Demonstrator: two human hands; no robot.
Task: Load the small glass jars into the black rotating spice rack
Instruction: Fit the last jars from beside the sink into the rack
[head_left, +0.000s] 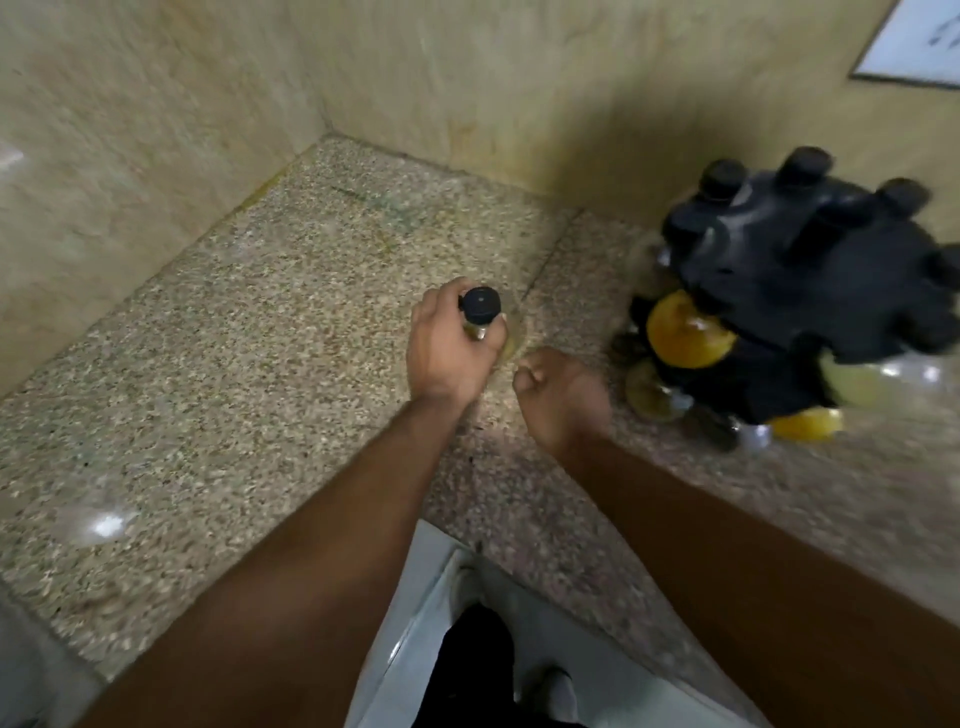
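the scene was dimly and warmly lit. the black rotating spice rack (810, 275) was smeared by motion blur. a white glare spot was thrown on the speckled granite counter (218, 395).

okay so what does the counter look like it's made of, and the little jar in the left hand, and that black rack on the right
Counter: looks like polished speckled stone, granite or terrazzo, with a glossy light reflection.
Jar in the left hand: probably clear glass body, mostly hidden by the fingers, under a matte black cap, likely plastic.
Rack: black, dull sheen, probably moulded plastic; motion blur leaves it uncertain.
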